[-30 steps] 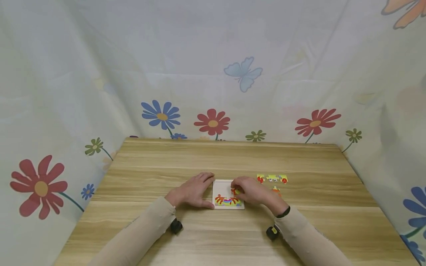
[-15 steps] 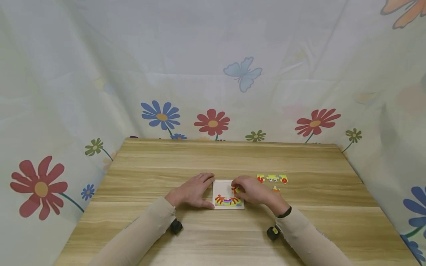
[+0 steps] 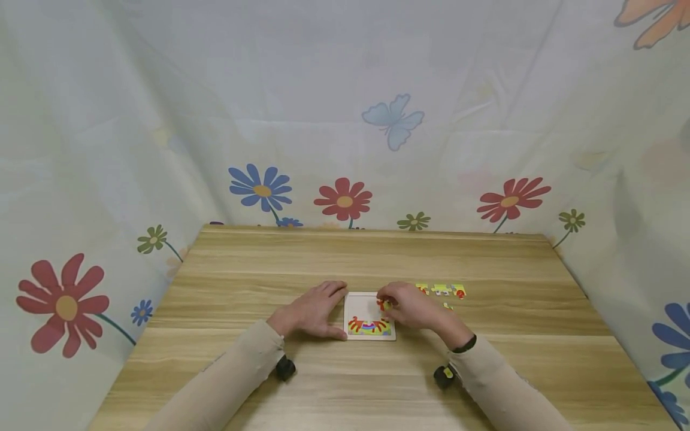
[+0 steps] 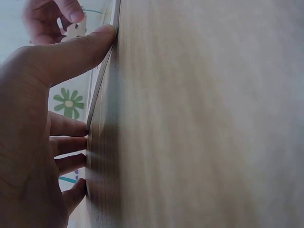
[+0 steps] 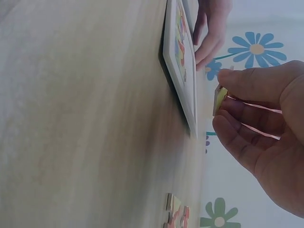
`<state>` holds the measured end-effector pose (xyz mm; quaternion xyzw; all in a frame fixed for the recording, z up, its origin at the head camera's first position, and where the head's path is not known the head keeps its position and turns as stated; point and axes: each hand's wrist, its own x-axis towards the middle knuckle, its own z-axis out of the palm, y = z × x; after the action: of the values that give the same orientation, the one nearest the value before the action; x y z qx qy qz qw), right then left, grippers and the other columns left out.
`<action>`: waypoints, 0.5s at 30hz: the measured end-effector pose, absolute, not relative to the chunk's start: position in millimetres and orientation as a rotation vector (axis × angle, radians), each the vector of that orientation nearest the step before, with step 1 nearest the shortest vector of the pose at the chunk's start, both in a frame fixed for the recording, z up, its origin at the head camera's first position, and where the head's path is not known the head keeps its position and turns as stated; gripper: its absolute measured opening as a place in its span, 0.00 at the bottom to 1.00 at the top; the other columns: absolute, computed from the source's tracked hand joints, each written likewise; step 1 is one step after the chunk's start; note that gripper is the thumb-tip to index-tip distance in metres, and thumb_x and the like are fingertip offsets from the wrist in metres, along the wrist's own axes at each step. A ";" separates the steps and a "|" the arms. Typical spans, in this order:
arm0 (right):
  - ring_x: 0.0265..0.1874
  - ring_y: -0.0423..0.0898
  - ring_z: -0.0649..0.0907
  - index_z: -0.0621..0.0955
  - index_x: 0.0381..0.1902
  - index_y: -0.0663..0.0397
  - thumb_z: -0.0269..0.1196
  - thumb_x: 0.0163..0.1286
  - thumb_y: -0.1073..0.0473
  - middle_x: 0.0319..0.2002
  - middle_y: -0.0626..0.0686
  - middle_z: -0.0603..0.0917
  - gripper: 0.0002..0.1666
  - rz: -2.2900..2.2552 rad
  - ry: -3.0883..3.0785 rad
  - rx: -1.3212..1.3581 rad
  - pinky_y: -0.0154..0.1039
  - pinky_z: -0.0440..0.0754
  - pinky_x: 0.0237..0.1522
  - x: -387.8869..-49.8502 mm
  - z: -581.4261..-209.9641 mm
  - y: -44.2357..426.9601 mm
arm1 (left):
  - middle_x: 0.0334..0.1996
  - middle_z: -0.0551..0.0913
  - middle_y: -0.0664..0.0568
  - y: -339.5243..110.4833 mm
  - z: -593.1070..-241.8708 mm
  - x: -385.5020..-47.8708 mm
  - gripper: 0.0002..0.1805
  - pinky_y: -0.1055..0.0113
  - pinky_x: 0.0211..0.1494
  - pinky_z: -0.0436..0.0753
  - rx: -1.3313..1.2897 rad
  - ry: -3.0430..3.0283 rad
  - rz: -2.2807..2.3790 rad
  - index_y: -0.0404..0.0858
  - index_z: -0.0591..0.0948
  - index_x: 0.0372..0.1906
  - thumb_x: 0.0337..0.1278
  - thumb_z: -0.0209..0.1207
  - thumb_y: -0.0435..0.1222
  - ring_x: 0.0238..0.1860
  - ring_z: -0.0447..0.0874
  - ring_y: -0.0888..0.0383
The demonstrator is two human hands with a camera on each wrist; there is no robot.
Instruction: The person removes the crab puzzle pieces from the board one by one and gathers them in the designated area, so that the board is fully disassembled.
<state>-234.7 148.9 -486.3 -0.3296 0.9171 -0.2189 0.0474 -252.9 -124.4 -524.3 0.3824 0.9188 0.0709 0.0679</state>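
Observation:
A small square puzzle tray (image 3: 369, 337) with a pale rim lies flat on the table. Colourful red, yellow and blue pieces (image 3: 369, 326) fill its near part, while its upper left shows bare. My left hand (image 3: 309, 312) rests along the tray's left edge, fingers spread, the thumb at the near corner. In the left wrist view the thumb (image 4: 80, 54) touches that edge. Over the tray's right side, my right hand (image 3: 414, 306) pinches a puzzle piece (image 5: 219, 99) between thumb and fingers, held above the surface in the right wrist view. The fingers partly cover the piece.
Several loose yellow and red puzzle pieces (image 3: 442, 290) lie to the right of the tray, some partly behind my right hand. The wooden table (image 3: 350, 389) ends at a flower-patterned curtain (image 3: 302, 120) behind and at both sides.
My right hand, with the puzzle piece between its fingers, has shifted slightly right and away from me, covering more of the loose pieces. The left hand and the tray stay in place.

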 end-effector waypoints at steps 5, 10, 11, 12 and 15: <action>0.43 0.45 0.82 0.82 0.50 0.58 0.68 0.62 0.60 0.43 0.50 0.84 0.18 -0.654 2.814 -0.969 0.42 0.82 0.46 -232.8 -481.1 152.2 | 0.74 0.59 0.46 -124.6 -523.5 -252.0 0.58 0.54 0.73 0.63 1.165 2.770 0.218 0.36 0.60 0.74 0.46 0.58 0.71 0.73 0.56 0.49; 0.40 0.46 0.82 0.83 0.48 0.59 0.69 0.60 0.63 0.41 0.51 0.84 0.17 -0.640 2.865 -1.033 0.41 0.82 0.43 -232.6 -476.0 157.5 | 0.73 0.59 0.45 -124.9 -523.4 -251.6 0.58 0.53 0.73 0.64 1.181 2.774 0.226 0.35 0.61 0.73 0.45 0.59 0.71 0.73 0.57 0.48; 0.40 0.46 0.82 0.83 0.48 0.59 0.69 0.60 0.63 0.41 0.51 0.84 0.17 -0.643 2.872 -1.036 0.41 0.82 0.43 -233.0 -475.4 158.6 | 0.73 0.59 0.45 -124.8 -523.3 -251.6 0.58 0.53 0.73 0.64 1.183 2.774 0.225 0.35 0.61 0.73 0.45 0.59 0.71 0.73 0.57 0.48; 0.39 0.46 0.82 0.83 0.48 0.60 0.69 0.60 0.63 0.41 0.51 0.84 0.17 -0.649 2.878 -1.037 0.42 0.82 0.43 -233.3 -474.4 159.8 | 0.73 0.60 0.45 -124.7 -523.4 -251.7 0.58 0.53 0.73 0.64 1.187 2.775 0.226 0.35 0.61 0.73 0.45 0.59 0.71 0.73 0.58 0.48; 0.39 0.46 0.82 0.83 0.48 0.59 0.69 0.60 0.63 0.40 0.51 0.84 0.17 -0.645 2.889 -1.026 0.41 0.81 0.43 -234.2 -471.9 163.9 | 0.73 0.59 0.45 -124.4 -523.4 -252.3 0.58 0.53 0.73 0.63 1.183 2.774 0.216 0.35 0.61 0.73 0.45 0.59 0.71 0.73 0.57 0.48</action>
<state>-234.2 163.9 -471.9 -0.3276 0.9221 -0.2059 0.0044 -252.3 -124.4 -523.4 0.3908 0.9158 0.0712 0.0590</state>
